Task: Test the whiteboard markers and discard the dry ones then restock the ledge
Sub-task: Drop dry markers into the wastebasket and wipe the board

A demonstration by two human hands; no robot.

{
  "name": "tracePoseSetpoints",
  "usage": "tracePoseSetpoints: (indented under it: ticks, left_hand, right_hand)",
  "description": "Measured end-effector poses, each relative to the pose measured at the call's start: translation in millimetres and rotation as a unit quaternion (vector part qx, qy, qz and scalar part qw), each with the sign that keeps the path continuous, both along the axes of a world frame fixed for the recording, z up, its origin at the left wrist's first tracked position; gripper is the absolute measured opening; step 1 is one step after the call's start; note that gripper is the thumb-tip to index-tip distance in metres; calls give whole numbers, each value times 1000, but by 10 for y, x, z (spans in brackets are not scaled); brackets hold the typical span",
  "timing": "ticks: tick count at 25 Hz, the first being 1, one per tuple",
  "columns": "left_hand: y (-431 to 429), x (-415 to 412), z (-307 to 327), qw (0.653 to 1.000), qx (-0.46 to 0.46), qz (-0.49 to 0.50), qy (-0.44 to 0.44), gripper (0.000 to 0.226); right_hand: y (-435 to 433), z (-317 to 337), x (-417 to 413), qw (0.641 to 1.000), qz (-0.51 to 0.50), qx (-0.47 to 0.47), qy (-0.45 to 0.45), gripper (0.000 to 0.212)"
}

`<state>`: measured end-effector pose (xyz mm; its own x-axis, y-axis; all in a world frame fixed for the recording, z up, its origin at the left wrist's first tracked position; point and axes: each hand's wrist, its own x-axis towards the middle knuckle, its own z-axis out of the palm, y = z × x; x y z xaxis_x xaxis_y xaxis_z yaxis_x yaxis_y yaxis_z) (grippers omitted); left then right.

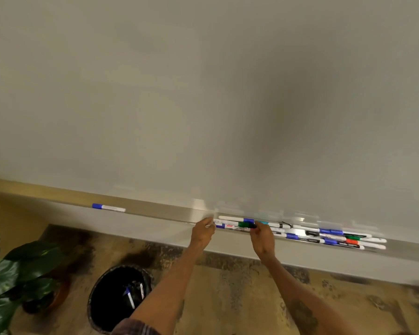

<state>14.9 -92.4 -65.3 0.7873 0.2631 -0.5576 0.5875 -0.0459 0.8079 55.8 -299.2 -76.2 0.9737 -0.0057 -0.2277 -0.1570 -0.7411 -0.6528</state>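
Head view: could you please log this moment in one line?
left hand: grips green marker; right hand: grips same marker; ledge: marker pile; wastebasket: discarded markers

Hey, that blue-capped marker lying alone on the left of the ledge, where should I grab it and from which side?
Pinch the white barrel of the blue-capped marker near its middle, coming from above and the front. It lies flat along the ledge, cap to the left, with the whiteboard close behind, so only top and front are open. No other marker touches it.
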Motion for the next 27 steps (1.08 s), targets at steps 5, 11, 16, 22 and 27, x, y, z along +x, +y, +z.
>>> tracePoseSetpoints:
  ticks: [5, 11, 16, 22, 27]
  left_hand:
    - [-194, 213, -55, 999, -30, -15, 19, 57]
    - [-248, 345, -167, 999, -6, -33, 35, 54]
    - [-257, 421, -209, 999, -4, -30, 40, 54]
    - [-265, 486, -262, 1000, -5, 2, 31, 51]
    - [-285, 466, -113, 997, -10, 71, -3, 30]
  right_hand:
    - [-43, -106, 101, 999, 8, 35, 38, 23]
    - [-27, -121, 260, 996, 47, 18, 79, 39]
    - [11, -139, 306, 996, 40, -1, 85, 34]
    - [67, -162, 269, 997, 2, 28, 67, 27]
    - [165, -27, 130, 992, -88, 93, -9, 29]
